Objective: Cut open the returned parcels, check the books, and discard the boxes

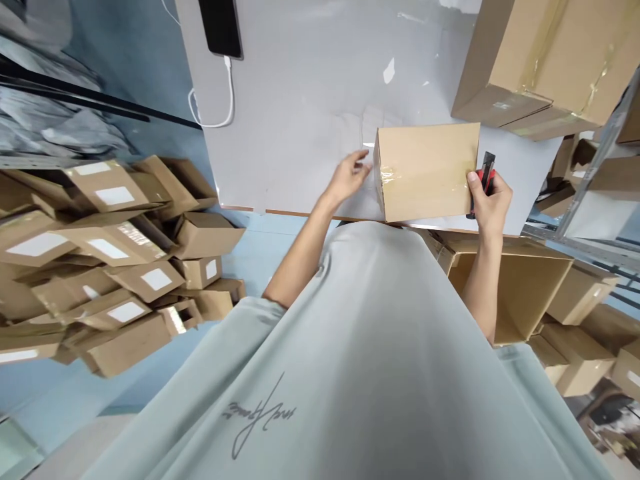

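A closed cardboard box (427,173) lies near the front edge of the grey table (285,133), with clear tape across its left end. My right hand (490,200) is wrapped round a red and black box cutter (486,175) at the box's right end, the thumb close against the cardboard. Whether the blade is out, I cannot tell. Just left of the box, my left hand (350,177) hovers with its fingers apart and nothing in them.
A black phone (220,27) with a white cable lies at the table's far left. A large taped carton (550,67) stands back right. Several cardboard boxes (115,250) are piled on the floor at left. An open carton (520,287) sits below the table's right edge.
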Tool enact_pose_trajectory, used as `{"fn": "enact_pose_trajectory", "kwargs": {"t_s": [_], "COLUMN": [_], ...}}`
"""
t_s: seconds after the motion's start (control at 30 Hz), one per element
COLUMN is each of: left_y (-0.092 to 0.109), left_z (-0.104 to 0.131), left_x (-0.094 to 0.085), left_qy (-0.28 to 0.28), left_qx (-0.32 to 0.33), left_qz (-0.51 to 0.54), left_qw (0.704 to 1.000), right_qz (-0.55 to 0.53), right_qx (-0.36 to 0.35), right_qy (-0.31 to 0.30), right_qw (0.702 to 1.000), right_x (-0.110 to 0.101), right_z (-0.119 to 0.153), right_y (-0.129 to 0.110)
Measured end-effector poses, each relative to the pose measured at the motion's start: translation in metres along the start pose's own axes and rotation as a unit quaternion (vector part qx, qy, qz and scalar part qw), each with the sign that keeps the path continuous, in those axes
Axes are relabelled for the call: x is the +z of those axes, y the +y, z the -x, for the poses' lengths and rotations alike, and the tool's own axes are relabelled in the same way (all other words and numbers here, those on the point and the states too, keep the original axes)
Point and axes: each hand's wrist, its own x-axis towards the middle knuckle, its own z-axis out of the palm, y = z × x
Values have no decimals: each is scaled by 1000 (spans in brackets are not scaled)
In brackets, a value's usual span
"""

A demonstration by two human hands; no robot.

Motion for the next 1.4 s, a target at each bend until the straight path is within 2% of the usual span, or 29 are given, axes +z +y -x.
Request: {"fn": "enact_pose_trajectory", "kwargs": {"t_s": [0.07, 0.13, 0.2, 0.27, 0.33, 0.4, 0.53, 0.67, 0.83, 0.93, 1.1, 1.17, 1.3, 1.4], "left_y": [28, 56, 78, 90, 93, 92, 94, 98, 98, 105, 125, 131, 135, 128], "left_z": [-3, -6, -10, -15, -20, -24, -27, -29, -31, -27, -18, -15, -14, -16], "left_x": [-19, -30, -33, -31, -29, -30, -38, -42, -39, -42, -50, -52, -50, -48], "left_qy": [30, 43, 44, 40, 32, 24, 5, -17, -31, -37, -27, -23, -20, -17], "left_qx": [26, 60, 77, 81, 86, 99, 126, 133, 125, 125, 99, 91, 91, 98], "left_qz": [14, 24, 29, 36, 43, 44, 36, 39, 70, 65, 29, 18, 3, 0], "left_qw": [999, 997, 996, 995, 995, 994, 991, 990, 989, 989, 994, 995, 996, 995], "right_qz": [34, 88, 161, 218, 234, 223, 227, 291, 303, 316, 262, 268, 345, 402], "right_qx": [2, 6, 14, 20, 24, 36, 46, -1, 10, 15, 45, 54, 118, 145], "right_qy": [12, 23, 38, 52, 37, -11, -135, -225, -226, -228, -191, -183, -188, -195], "right_qw": [999, 996, 986, 974, 971, 974, 963, 930, 926, 921, 945, 944, 912, 883], "right_x": [-1, -7, -16, -25, -28, -23, 9, 40, 52, 54, 60, 63, 73, 84], "right_z": [3, 7, 14, 25, 40, 58, 85, 88, 79, 78, 84, 88, 91, 85], "right_y": [-8, -18, -32, -48, -68, -91, -142, -187, -214, -219, -221, -225, -243, -259]}}
